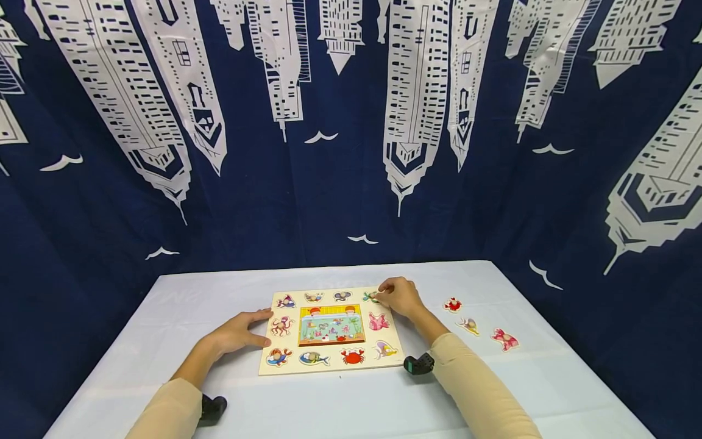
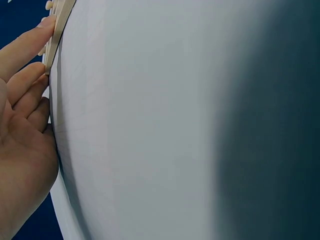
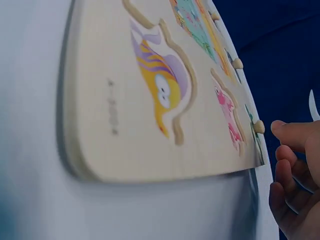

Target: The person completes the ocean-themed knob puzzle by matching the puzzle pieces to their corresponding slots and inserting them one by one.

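Observation:
A wooden knob puzzle board (image 1: 336, 361) with sea-animal pictures lies on the white table. My left hand (image 1: 236, 332) rests against its left side, thumb and fingers extended along the edge; in the left wrist view, fingertips (image 2: 47, 22) touch the board's side. My right hand (image 1: 403, 297) is at the top right corner, by a green piece (image 1: 370, 296). In the right wrist view, a small gap shows between the thumb and finger and that piece's wooden knob (image 3: 258, 126). The yellow-purple recess (image 3: 162, 90) and pink recess (image 3: 230, 117) hold no pieces.
Right of the board lie three loose knobbed pieces: a red crab (image 1: 453, 305), a yellow-purple one (image 1: 469, 326) and a pink one (image 1: 504, 339). The crab recess (image 1: 353, 356) shows only its picture. Behind the table hangs a blue curtain (image 1: 340, 201) with white buildings.

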`<state>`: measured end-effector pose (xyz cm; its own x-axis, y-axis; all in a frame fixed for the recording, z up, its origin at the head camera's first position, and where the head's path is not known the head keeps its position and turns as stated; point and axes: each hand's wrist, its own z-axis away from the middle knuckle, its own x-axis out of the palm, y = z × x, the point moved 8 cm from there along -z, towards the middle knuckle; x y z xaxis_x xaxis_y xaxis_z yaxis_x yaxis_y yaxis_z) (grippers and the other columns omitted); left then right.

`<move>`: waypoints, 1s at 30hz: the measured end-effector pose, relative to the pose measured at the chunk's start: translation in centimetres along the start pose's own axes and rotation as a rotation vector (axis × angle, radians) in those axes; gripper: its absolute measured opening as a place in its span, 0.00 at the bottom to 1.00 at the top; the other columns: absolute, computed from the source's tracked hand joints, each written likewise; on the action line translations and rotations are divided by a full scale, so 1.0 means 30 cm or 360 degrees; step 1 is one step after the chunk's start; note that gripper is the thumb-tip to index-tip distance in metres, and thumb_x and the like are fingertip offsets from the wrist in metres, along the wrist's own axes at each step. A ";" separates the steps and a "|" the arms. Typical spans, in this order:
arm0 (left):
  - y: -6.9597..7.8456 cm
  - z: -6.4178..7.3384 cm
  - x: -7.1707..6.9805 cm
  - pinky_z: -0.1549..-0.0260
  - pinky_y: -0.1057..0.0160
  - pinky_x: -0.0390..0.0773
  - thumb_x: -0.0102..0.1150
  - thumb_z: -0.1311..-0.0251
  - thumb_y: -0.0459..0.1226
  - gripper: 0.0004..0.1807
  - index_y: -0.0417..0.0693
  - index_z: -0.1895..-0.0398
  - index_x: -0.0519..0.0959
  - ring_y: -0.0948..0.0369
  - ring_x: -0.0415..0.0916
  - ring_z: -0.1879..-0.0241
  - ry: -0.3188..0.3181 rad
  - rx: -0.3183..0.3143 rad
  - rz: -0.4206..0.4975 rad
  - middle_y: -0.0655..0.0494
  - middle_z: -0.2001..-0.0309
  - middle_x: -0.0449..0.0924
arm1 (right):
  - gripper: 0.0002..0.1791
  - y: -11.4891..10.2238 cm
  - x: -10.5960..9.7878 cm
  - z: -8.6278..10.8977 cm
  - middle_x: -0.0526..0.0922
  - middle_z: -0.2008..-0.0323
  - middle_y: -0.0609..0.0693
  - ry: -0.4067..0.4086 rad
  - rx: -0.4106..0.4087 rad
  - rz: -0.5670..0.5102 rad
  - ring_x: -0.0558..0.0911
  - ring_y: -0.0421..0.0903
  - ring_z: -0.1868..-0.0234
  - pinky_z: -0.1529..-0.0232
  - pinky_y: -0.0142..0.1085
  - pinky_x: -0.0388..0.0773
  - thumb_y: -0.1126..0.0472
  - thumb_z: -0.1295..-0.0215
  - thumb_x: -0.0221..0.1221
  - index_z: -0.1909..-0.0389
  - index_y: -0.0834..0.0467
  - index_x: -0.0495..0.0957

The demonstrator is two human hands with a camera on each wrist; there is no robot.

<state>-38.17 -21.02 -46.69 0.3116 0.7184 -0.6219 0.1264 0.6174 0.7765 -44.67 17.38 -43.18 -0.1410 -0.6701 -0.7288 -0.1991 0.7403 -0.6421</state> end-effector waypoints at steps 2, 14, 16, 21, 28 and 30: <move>0.001 0.000 0.001 0.28 0.31 0.45 0.81 0.51 0.40 0.47 0.40 0.26 0.70 0.36 0.46 0.22 -0.0004 0.0000 0.0001 0.40 0.22 0.57 | 0.07 0.000 -0.016 0.005 0.81 0.74 0.46 -0.0005 -0.0022 -0.0006 0.77 0.46 0.70 0.67 0.38 0.74 0.60 0.39 0.73 0.64 0.59 0.87; -0.003 -0.001 0.000 0.28 0.31 0.45 0.81 0.51 0.40 0.47 0.41 0.26 0.70 0.36 0.46 0.22 -0.0002 -0.0010 0.0001 0.40 0.21 0.57 | 0.08 0.060 -0.139 0.034 0.81 0.73 0.49 0.0023 -0.0011 -0.0007 0.76 0.47 0.70 0.72 0.36 0.74 0.62 0.37 0.71 0.61 0.62 0.87; -0.001 -0.001 0.001 0.28 0.31 0.45 0.81 0.51 0.40 0.47 0.41 0.26 0.70 0.36 0.46 0.22 -0.0002 -0.0006 0.0000 0.40 0.22 0.57 | 0.08 0.078 -0.160 0.039 0.81 0.72 0.49 0.0031 -0.0019 0.0011 0.77 0.48 0.69 0.70 0.37 0.74 0.62 0.37 0.71 0.60 0.63 0.87; 0.000 0.001 0.000 0.28 0.31 0.45 0.81 0.51 0.40 0.47 0.40 0.26 0.70 0.36 0.46 0.22 -0.0003 0.0000 0.0002 0.39 0.22 0.57 | 0.08 0.131 -0.217 0.053 0.83 0.71 0.48 0.0067 -0.0015 0.0041 0.78 0.48 0.67 0.68 0.41 0.73 0.62 0.37 0.70 0.60 0.62 0.87; 0.008 0.003 -0.002 0.28 0.31 0.45 0.81 0.51 0.40 0.47 0.40 0.26 0.70 0.36 0.46 0.22 -0.0003 0.0010 0.0000 0.39 0.22 0.57 | 0.08 0.222 -0.299 0.086 0.84 0.70 0.49 0.0083 0.0005 0.0076 0.79 0.49 0.65 0.66 0.39 0.75 0.63 0.35 0.67 0.59 0.63 0.87; 0.007 0.004 -0.001 0.28 0.31 0.45 0.80 0.51 0.39 0.47 0.40 0.26 0.70 0.36 0.46 0.22 -0.0003 0.0008 0.0003 0.39 0.22 0.57 | 0.09 0.250 -0.317 0.096 0.84 0.69 0.49 0.0073 0.0029 0.0075 0.80 0.49 0.66 0.66 0.38 0.77 0.64 0.33 0.66 0.57 0.65 0.86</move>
<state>-38.06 -20.96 -46.51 0.3135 0.7189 -0.6204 0.1309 0.6144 0.7781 -42.04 29.45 -41.75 -0.1940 -0.6360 -0.7469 -0.1736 0.7716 -0.6119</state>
